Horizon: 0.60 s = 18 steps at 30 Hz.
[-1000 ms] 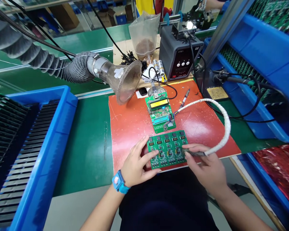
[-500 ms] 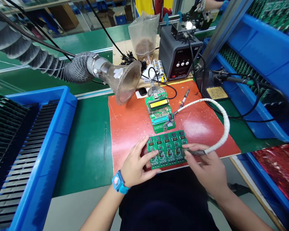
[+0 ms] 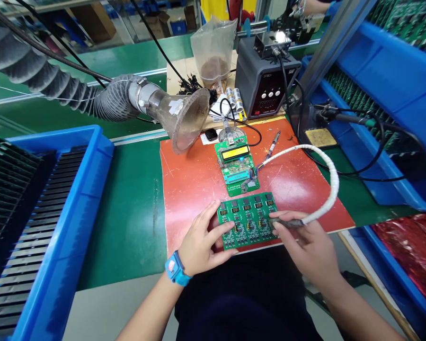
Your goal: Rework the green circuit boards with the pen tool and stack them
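Note:
A green circuit board panel (image 3: pixel 246 232) with several small digit displays along its top lies near the front edge of the red mat. My left hand (image 3: pixel 208 237) grips its left end, one finger across the face and the thumb at the lower edge. In my right hand (image 3: pixel 307 241) is a dark probe (image 3: pixel 289 222) at the end of a white-wrapped cable (image 3: pixel 332 184). Its tip meets the panel's right side; the exact contact is hidden by my fingers. Behind the panel sits a programmer board (image 3: pixel 237 166) with a lit yellow screen, joined to that cable.
A fume extraction funnel (image 3: pixel 190 121) hangs over the red mat (image 3: pixel 188 180). At the back stands a soldering station (image 3: pixel 266 80), with a pen (image 3: pixel 272 144) in front. Blue bins with boards flank the bench, one at left (image 3: pixel 66 237). Another person's arm (image 3: pixel 315 6) shows at the back.
Both hands keep their hold on the panel and probe, with my right wrist slightly shifted. A small blue light now shows below the programmer board's screen.

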### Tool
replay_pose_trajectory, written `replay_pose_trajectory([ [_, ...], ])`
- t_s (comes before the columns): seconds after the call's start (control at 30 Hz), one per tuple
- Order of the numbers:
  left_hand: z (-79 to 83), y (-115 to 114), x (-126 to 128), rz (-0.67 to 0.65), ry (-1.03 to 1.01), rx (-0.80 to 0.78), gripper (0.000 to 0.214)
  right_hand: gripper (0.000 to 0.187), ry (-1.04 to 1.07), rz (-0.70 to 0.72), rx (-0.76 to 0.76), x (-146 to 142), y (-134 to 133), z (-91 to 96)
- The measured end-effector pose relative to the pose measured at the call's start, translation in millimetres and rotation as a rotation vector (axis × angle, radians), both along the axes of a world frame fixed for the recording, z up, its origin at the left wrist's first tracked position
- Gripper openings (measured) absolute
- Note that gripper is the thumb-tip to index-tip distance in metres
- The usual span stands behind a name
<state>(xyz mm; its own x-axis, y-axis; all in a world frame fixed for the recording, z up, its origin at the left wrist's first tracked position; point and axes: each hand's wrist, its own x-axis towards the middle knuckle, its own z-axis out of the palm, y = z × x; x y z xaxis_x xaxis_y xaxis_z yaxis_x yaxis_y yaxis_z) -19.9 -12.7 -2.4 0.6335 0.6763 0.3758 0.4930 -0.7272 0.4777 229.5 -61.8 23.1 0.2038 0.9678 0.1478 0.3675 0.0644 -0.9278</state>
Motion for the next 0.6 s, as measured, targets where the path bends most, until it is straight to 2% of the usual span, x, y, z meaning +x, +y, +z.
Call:
replay_pose_trajectory([
  [0.6, -0.2, -0.1, 0.4, 0.004, 0.000, 0.013, 0.053, 0.013, -0.028, 0.009, 0.008, -0.3, -1.0, -1.6],
])
